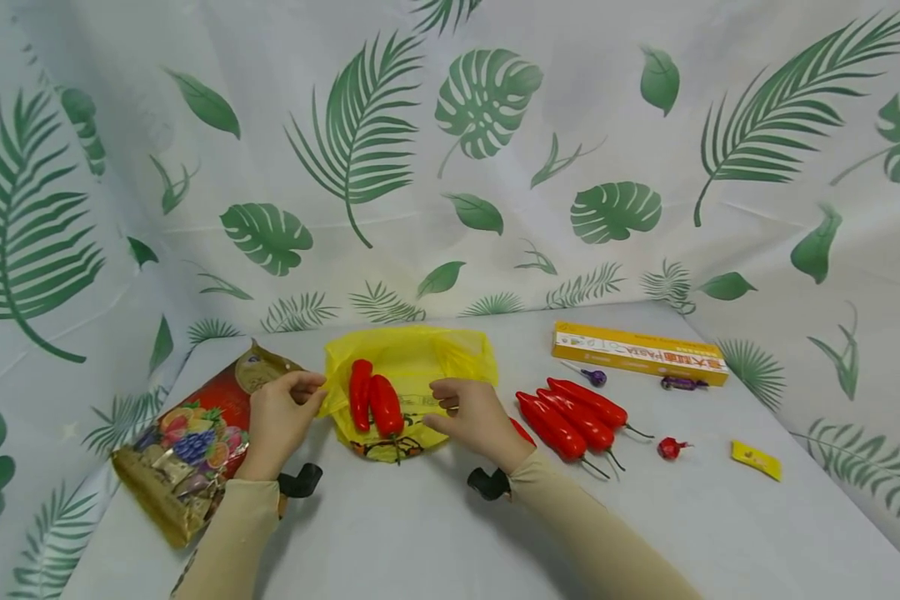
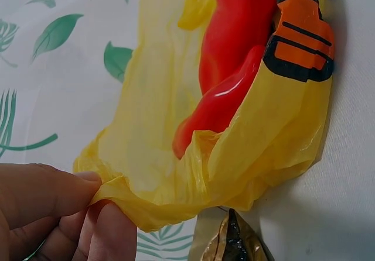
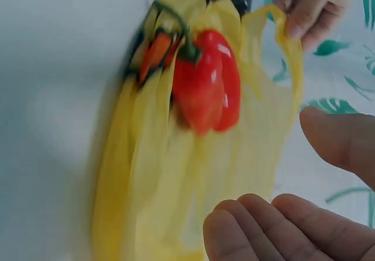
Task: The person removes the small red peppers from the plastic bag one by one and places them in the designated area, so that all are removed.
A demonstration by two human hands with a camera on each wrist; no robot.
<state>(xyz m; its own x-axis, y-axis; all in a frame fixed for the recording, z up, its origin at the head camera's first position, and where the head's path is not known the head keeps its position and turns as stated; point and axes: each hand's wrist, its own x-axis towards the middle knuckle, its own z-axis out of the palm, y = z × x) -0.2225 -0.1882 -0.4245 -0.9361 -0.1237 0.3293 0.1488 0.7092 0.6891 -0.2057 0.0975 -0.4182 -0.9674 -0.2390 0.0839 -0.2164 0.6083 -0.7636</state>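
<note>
A yellow plastic bag (image 1: 450,350) lies spread on the table with two red peppers (image 1: 386,406) on it. In the left wrist view, my left hand (image 2: 64,208) pinches the edge of the yellow bag (image 2: 158,211) between thumb and fingers. My right hand (image 1: 472,417) hovers at the bag's right side. Its thumb and fingers stand apart in the right wrist view, with nothing between them. There a red pepper (image 3: 208,85) with a green stem lies on the bag. More red peppers (image 1: 581,421) lie right of my right hand, one partly hidden behind it.
Left of my left hand lies a red and gold candy bag (image 1: 202,433). A yellow pasta box (image 1: 637,352) sits at the back right. Near it are a purple lollipop (image 1: 594,377), a purple-wrapped candy (image 1: 682,383), a red candy (image 1: 671,448) and a yellow packet (image 1: 756,459).
</note>
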